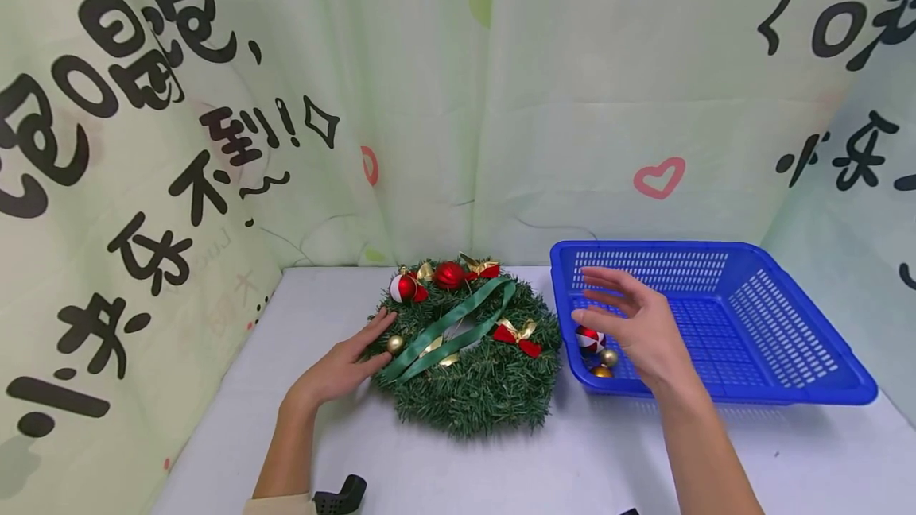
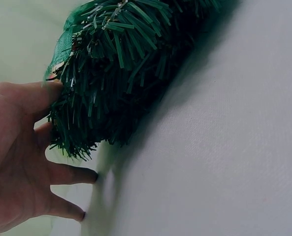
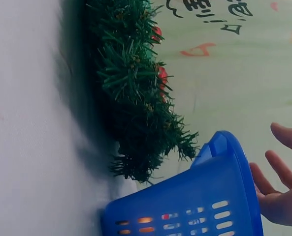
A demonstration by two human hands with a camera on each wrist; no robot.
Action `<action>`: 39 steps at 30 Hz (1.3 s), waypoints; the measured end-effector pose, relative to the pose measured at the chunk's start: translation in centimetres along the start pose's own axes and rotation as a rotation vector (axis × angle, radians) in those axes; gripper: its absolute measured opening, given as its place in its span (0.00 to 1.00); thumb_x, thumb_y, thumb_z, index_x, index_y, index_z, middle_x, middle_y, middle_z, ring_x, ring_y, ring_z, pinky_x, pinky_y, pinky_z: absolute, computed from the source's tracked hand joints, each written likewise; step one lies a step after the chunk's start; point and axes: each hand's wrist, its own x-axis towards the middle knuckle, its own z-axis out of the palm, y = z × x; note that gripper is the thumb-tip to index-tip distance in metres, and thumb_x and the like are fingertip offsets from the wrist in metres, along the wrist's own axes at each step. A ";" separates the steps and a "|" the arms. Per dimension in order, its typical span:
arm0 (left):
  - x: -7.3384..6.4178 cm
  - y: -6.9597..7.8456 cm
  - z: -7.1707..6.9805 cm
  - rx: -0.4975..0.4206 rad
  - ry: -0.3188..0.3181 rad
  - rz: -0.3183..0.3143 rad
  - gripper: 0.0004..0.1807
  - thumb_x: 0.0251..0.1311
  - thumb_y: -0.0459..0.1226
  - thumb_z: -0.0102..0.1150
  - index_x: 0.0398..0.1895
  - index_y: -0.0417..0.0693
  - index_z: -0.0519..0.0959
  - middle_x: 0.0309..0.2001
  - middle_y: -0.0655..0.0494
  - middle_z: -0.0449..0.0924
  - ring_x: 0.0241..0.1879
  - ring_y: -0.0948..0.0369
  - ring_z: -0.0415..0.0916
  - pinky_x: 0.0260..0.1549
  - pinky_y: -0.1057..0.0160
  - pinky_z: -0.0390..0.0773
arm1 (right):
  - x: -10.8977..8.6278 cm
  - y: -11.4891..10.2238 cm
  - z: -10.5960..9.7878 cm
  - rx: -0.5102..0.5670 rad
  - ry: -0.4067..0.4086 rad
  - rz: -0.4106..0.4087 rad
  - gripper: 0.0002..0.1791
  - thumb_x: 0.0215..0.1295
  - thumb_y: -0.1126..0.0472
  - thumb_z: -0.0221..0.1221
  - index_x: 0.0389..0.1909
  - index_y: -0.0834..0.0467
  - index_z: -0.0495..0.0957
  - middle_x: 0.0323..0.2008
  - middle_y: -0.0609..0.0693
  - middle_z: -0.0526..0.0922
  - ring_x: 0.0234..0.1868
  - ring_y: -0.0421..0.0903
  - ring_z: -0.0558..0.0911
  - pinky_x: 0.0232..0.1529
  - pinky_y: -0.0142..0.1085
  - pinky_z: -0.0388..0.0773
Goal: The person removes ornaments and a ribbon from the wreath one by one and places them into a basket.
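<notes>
A green wreath lies on the white table, decorated with red baubles, bows and a green ribbon. My left hand rests at the wreath's left side, its fingers spread and touching the needles next to a small gold ball. Over the left end of the blue basket hovers my right hand, fingers apart and nothing held. Below it in the basket are a red-and-white bauble and gold balls. The right wrist view shows this hand above the basket rim.
The basket stands right of the wreath, close beside it, with slotted walls and a raised rim. A pale printed curtain hangs behind the table. A black strap device sits at my left wrist.
</notes>
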 end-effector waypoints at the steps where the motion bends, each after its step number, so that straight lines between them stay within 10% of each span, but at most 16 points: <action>1: 0.0 0.0 0.0 -0.001 0.001 -0.002 0.38 0.79 0.48 0.53 0.85 0.56 0.51 0.86 0.53 0.41 0.83 0.44 0.41 0.77 0.34 0.51 | 0.0 -0.1 0.2 0.006 -0.005 -0.007 0.35 0.66 0.58 0.72 0.73 0.54 0.72 0.67 0.49 0.76 0.59 0.33 0.81 0.54 0.26 0.82; 9: -0.2 0.3 0.0 0.007 0.031 0.015 0.37 0.79 0.48 0.52 0.85 0.55 0.52 0.86 0.51 0.42 0.83 0.42 0.43 0.76 0.32 0.52 | 0.5 -0.5 1.7 0.008 -0.049 -0.016 0.35 0.64 0.59 0.73 0.71 0.55 0.73 0.69 0.55 0.75 0.68 0.54 0.77 0.57 0.26 0.80; 28: 0.0 0.2 0.0 -0.009 -0.001 0.003 0.38 0.79 0.48 0.53 0.86 0.56 0.51 0.86 0.53 0.41 0.83 0.43 0.42 0.77 0.33 0.51 | 1.4 -1.1 7.7 0.081 -0.203 -0.037 0.31 0.60 0.68 0.73 0.65 0.54 0.79 0.65 0.56 0.80 0.66 0.57 0.80 0.67 0.49 0.78; 39: -0.2 0.1 0.0 0.004 0.007 0.015 0.38 0.79 0.47 0.52 0.85 0.54 0.51 0.86 0.50 0.41 0.83 0.41 0.43 0.76 0.32 0.52 | 2.2 -1.1 10.1 0.077 -0.295 -0.070 0.26 0.62 0.68 0.70 0.62 0.58 0.80 0.63 0.59 0.80 0.62 0.56 0.82 0.62 0.45 0.82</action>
